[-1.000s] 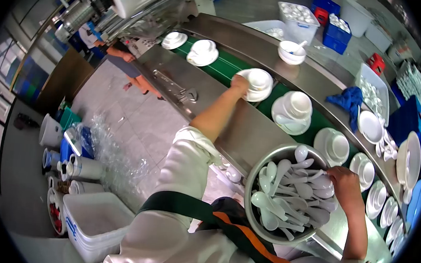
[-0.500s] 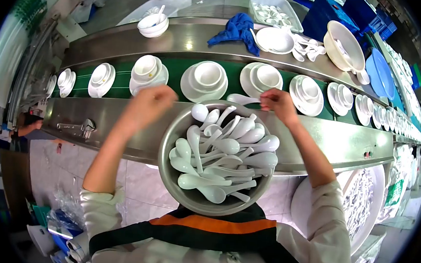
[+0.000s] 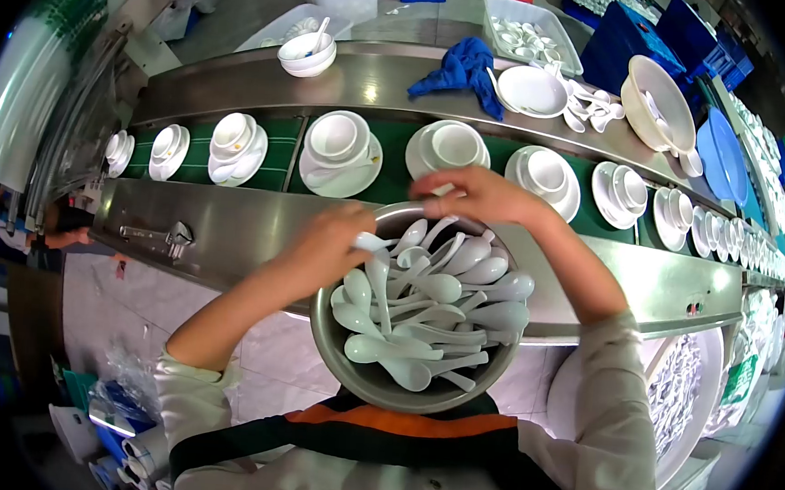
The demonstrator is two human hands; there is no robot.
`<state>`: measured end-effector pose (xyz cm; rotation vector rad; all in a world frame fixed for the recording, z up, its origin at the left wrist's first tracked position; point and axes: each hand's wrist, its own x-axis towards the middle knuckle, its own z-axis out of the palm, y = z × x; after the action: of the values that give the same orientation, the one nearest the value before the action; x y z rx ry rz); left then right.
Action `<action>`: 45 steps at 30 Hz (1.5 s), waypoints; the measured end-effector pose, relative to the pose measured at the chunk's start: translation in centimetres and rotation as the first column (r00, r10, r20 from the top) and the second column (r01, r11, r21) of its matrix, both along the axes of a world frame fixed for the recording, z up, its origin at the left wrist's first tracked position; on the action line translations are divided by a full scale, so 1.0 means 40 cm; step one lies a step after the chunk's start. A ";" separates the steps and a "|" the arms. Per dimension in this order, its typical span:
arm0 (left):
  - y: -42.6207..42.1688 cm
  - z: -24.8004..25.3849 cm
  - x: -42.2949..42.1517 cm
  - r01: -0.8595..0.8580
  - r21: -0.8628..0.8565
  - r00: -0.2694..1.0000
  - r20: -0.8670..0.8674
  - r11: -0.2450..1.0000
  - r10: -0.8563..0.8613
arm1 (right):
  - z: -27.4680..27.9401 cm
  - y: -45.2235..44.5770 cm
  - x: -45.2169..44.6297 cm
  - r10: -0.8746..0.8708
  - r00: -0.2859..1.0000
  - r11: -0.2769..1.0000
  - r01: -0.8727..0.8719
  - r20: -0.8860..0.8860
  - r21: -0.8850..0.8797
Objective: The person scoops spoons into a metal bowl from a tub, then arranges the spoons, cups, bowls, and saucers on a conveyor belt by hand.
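A round metal bowl [image 3: 326, 354] full of white spoons [image 3: 440, 287] stands in front of my body, at the near edge of the steel counter. At its upper left rim, my left hand [image 3: 327, 245] has its fingers closed on a white spoon [image 3: 372, 243]. My right hand [image 3: 469, 196] is above the bowl's far rim, fingers apart, with nothing visible in it. Just behind it, a stack of white dishes [image 3: 455, 145] sits on the green belt [image 3: 387, 188]. Left of that, another stack [image 3: 339, 137] has a spoon lying on its plate.
More dish stacks [image 3: 544, 174] line the belt on both sides. The back ledge holds bowls [image 3: 307, 54], a blue cloth [image 3: 464, 72], a plate [image 3: 533, 90], loose spoons and a cream basin [image 3: 657, 109]. A wrench [image 3: 175, 237] lies at left. A person's hand [image 3: 67, 238] shows at far left.
My left hand has come down to the bowl's rim and taken hold of a spoon. My right hand has moved left, and the spoon beside it now lies on a plate. The dish stacks have shifted.
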<state>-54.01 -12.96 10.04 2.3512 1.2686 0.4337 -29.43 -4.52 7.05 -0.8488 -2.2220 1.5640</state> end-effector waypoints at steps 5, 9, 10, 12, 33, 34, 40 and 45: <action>0.082 0.011 -0.084 -0.161 -0.355 0.827 0.460 0.921 0.322 | 0.023 -0.125 0.034 -0.191 0.890 0.677 -0.186 0.414 0.712; 0.210 -0.168 -0.087 -0.148 -0.208 0.920 0.331 0.967 0.212 | 0.077 -0.129 0.058 -0.314 0.933 0.633 0.067 0.177 0.771; 0.230 -0.220 -0.079 -0.146 -0.163 0.926 0.325 0.976 0.193 | 0.106 -0.137 0.073 -0.404 0.909 0.589 0.175 0.100 0.789; 0.262 -0.300 -0.066 -0.142 -0.018 0.931 0.338 0.990 0.140 | 0.117 -0.134 0.128 -0.557 0.830 0.602 0.406 -0.002 0.687; 0.039 -0.062 0.151 -0.002 0.434 1.000 0.012 0.901 -0.003 | -0.175 -0.088 0.304 -0.551 0.769 0.176 0.488 -0.326 0.855; 0.036 -0.065 0.157 -0.003 0.435 1.000 0.012 0.900 -0.003 | -0.175 -0.077 0.302 -0.523 0.797 0.214 0.466 -0.302 0.858; 0.029 -0.102 0.170 0.008 0.197 0.999 0.032 0.980 -0.015 | -0.220 -0.033 0.289 -0.503 0.863 0.437 0.301 -0.047 0.848; 0.044 -0.022 0.126 -0.010 -0.390 0.709 0.647 0.921 0.281 | -0.162 -0.036 0.228 -0.537 0.844 0.595 0.377 0.001 0.710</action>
<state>-48.96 -11.20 9.15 1.5286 1.0384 0.9449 -20.31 -5.96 0.58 -1.2366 -2.1944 0.3375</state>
